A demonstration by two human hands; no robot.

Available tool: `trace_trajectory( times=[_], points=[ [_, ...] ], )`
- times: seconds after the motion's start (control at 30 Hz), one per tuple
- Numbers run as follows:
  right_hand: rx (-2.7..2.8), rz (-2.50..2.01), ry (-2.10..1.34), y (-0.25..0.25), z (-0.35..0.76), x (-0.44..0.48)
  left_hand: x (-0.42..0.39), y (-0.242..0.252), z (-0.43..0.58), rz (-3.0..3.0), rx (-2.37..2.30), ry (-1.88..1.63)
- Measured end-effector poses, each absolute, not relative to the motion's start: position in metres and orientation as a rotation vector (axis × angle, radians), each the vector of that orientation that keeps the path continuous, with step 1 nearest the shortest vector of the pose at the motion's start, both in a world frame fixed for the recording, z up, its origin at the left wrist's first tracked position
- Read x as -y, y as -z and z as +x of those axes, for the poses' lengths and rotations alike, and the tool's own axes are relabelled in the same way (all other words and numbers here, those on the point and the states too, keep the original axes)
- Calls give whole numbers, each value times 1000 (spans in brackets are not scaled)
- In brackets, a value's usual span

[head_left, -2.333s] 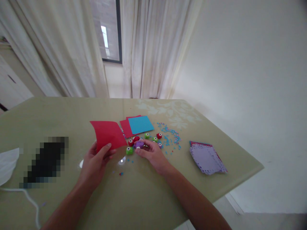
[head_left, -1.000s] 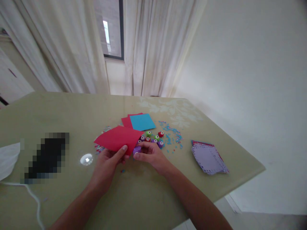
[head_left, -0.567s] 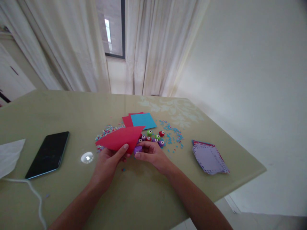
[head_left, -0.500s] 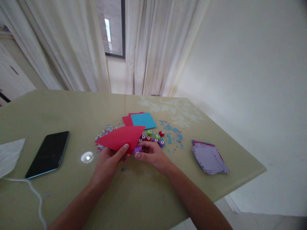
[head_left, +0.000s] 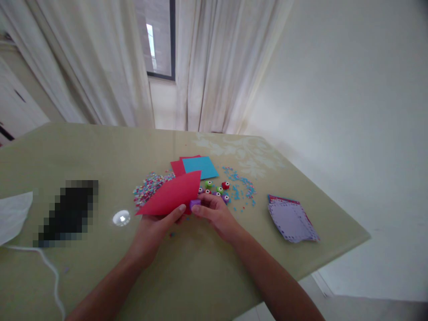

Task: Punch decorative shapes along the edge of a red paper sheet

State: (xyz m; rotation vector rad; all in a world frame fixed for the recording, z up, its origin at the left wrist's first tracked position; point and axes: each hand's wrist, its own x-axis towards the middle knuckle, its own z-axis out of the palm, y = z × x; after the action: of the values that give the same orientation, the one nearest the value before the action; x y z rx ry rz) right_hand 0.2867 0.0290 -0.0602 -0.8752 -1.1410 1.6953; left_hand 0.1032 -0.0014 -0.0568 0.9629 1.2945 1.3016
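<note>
A bent sheet of red paper (head_left: 172,194) is pinched between the thumb and fingers of my left hand (head_left: 154,232). My right hand (head_left: 216,215) is closed on a small purple craft punch (head_left: 195,205) at the sheet's right lower edge. Whether the paper sits inside the punch's slot I cannot tell. Just beyond my right fingers lie several more small punches (head_left: 208,184) in green, red and purple, each with a white round top; some are partly hidden by my hand.
Multicoloured confetti (head_left: 150,187) lies left of the paper, blue confetti (head_left: 246,186) to the right. Behind are blue and red sheets (head_left: 202,167). A stack of notched lilac paper (head_left: 290,220) sits right. At left are a pixelated dark object (head_left: 68,211), white cable (head_left: 50,267) and white sheet (head_left: 15,211).
The red paper has tilted and swung, its left tip lower and nearer me, uncovering more confetti. The purple punch has shifted slightly up and right with my right hand.
</note>
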Motion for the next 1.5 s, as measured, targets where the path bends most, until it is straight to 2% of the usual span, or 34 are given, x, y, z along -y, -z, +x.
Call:
trace_trajectory(
  times=[0.13, 0.47, 1.5],
  points=[
    [1067, -902, -1704, 62, 286, -28, 1, 59, 107, 722, -1093, -1296],
    [1045, -860, -1744, 63, 278, -24, 1, 57, 112, 510, -1066, -1354],
    [1060, -900, -1713, 62, 274, -20, 0, 61, 110, 500, -1005, -1382]
  ],
)
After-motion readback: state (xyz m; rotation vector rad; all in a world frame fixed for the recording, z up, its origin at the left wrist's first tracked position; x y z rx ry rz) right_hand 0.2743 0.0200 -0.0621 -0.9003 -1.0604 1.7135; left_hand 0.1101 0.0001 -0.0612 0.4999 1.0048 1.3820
